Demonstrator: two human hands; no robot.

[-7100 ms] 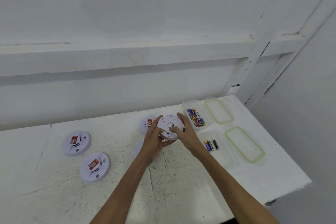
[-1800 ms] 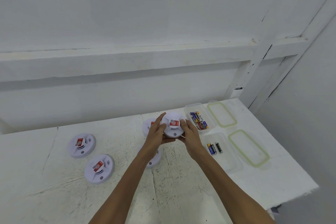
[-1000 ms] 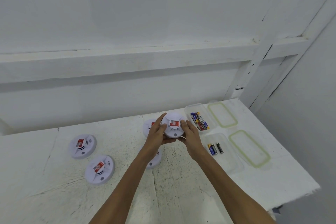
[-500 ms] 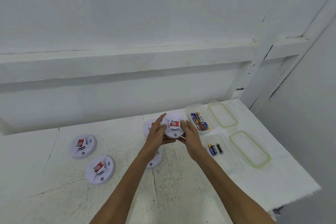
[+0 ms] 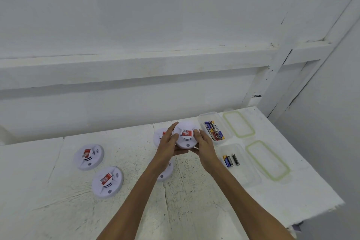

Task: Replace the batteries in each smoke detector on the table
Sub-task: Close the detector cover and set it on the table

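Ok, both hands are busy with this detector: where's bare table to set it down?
Bare table near you, between left forearm and right forearm; another patch between left forearm and front-left detector. Crowded right: far tub, near tub, far lid, near lid.

Five round white plastic smoke detectors (image 5: 107, 182) with red labels. Two lie on the left part of the rough white table (image 5: 39, 191): a farther detector (image 5: 88, 157) and a nearer detector (image 5: 109, 185). Two more sit at the table's middle: a half-hidden detector (image 5: 158, 138) behind a hand, a covered detector (image 5: 165, 173) under a forearm. The held smoke detector (image 5: 186, 135) is above the table's middle, gripped by two bare hands, left hand (image 5: 167, 144) and right hand (image 5: 204, 144). On the table's right part: two clear plastic tubs, far tub (image 5: 208, 115) and near tub (image 5: 245, 175), and two clear green-rimmed lids, far lid (image 5: 238, 123) and near lid (image 5: 267, 160). The near tub holds three cylindrical batteries (image 5: 230, 160); the far tub's battery heap (image 5: 214, 130) is too jumbled to count.
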